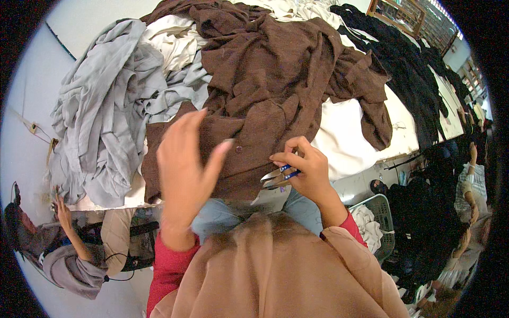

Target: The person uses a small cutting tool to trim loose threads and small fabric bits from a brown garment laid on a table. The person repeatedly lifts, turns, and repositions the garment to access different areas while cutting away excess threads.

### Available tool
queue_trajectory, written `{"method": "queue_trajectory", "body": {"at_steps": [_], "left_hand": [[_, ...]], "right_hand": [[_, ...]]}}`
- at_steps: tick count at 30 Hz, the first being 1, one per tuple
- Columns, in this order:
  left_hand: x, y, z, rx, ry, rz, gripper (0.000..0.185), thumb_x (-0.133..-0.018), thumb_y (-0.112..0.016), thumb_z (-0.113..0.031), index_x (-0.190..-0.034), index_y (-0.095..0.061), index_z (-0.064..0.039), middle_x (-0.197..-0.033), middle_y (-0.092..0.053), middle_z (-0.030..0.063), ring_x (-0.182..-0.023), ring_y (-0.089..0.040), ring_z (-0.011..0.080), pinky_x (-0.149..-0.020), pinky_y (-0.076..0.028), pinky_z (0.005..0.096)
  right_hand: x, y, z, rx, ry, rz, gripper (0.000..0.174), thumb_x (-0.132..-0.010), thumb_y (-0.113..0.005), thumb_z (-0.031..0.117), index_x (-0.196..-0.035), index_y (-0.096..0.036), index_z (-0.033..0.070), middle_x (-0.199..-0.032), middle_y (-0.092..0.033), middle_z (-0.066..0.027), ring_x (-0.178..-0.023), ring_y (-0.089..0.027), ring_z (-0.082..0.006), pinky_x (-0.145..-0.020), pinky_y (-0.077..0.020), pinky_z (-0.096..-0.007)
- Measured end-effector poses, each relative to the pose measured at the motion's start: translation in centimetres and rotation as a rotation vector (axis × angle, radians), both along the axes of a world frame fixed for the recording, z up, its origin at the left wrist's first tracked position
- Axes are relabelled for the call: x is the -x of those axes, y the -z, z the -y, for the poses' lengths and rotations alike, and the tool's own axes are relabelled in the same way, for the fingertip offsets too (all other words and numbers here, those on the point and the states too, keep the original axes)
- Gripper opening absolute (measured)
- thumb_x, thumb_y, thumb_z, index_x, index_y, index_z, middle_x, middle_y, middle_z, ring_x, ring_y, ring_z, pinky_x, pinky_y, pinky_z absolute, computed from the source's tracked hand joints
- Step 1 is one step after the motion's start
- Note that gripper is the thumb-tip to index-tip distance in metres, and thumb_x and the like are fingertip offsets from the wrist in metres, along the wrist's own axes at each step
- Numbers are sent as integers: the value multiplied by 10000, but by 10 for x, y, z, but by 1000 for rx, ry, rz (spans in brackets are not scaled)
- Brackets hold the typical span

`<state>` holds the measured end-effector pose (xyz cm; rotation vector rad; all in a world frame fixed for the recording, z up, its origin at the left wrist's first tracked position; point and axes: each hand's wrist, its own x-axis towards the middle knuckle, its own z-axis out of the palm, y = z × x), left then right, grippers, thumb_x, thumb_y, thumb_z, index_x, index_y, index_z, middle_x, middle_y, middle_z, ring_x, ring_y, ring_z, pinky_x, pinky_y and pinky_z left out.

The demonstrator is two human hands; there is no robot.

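Before me a brown woven garment (262, 75) lies rumpled across the table, its near edge hanging toward my lap. A small round button (239, 149) sits on its flat lower part. My left hand (185, 167), a little blurred, is raised over the garment's near left part with thumb and fingers apart, holding nothing. In my right hand (306, 163) are small thread snips (274, 177) with blue handles, blades pointing left by the brown edge. The right thumb and forefinger are closed together at that edge; whether they pinch cloth or thread I cannot tell.
Grey cloth (107, 111) is heaped at left, white cloth (175, 41) behind it, black cloth (397, 71) along the right. A plastic basket (383, 222) with white cloth stands at lower right. One person (75, 262) sits at left; other people are at right.
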<state>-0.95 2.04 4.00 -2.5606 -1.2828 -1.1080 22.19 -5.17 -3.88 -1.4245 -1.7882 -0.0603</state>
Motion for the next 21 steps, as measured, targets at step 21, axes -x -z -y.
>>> {"method": "queue_trajectory", "body": {"at_steps": [21], "left_hand": [[-16, 9, -10, 1087, 547, 1014, 197, -1021, -560, -169, -1152, -553, -22, -1128, -631, 32, -1031, -558, 86, -932, -444, 255]], "right_hand": [[2, -43, -5, -267, -18, 89, 385, -718, -809, 290, -1089, -747, 208, -761, -579, 8, -645, -496, -198, -605, -339, -340]]}}
